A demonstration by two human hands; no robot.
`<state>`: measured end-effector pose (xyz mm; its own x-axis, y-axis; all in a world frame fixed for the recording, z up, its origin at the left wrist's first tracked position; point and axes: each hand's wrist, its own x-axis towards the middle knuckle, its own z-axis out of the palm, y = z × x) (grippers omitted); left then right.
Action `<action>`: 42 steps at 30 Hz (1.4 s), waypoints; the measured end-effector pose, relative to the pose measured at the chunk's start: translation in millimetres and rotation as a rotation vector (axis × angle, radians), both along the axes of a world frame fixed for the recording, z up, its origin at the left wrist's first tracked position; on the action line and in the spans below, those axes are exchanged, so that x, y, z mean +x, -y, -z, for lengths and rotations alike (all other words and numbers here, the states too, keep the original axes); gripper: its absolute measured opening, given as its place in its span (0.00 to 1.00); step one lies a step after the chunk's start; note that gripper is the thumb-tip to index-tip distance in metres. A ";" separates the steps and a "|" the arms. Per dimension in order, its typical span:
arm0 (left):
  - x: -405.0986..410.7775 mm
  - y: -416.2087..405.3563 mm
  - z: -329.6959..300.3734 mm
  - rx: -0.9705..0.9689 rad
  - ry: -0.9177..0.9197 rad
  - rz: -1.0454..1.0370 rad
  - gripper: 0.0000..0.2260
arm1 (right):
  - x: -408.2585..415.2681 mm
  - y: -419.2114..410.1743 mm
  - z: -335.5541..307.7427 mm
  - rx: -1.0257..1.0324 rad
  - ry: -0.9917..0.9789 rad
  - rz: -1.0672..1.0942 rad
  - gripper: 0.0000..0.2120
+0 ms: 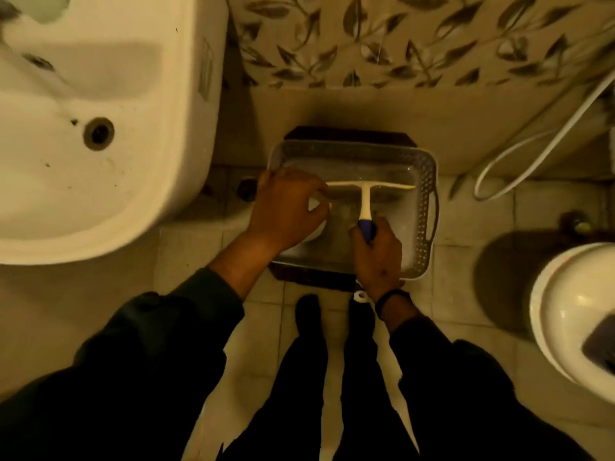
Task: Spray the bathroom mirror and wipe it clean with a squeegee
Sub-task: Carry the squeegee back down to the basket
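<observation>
Dark sleeves are framing the view as I am bending over a grey basket (422, 201) sitting on a dark stool (312, 281) on the tiled floor, between the sink (100, 181) and the toilet (565, 311).

My right hand (377, 257) is wrapping shut around the blue end of the squeegee (365, 202); that grip is closed firmly, thumb over the handle. The cream stem and crossbar are lying inside the basket, blade pointing toward the wall.

My left hand (288, 207) is hovering at the basket's left side, fingers half curled and loosely spread, with something pale and rounded showing beneath the palm. I cannot tell whether I am gripping it or merely touching it; it may be the spray bottle, but blur is hiding it.

What is worrying me: the basket is overhanging the stool slightly, so lifting the squeegee at an angle could be catching the crossbar on the perforated wall and tipping everything off. The mirror is not showing here.
</observation>
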<state>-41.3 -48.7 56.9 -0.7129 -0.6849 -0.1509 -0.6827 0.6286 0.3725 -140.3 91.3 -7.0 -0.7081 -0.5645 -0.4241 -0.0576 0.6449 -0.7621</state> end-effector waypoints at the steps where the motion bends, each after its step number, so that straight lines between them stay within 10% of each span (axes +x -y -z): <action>1: 1.2 -0.7 4.4 -0.034 0.008 0.008 0.15 | 2.3 2.7 4.0 0.004 0.002 0.021 0.10; 42: -1.6 -7.8 13.4 -0.230 0.100 0.042 0.22 | -27.2 44.0 47.1 0.334 0.015 -0.204 0.25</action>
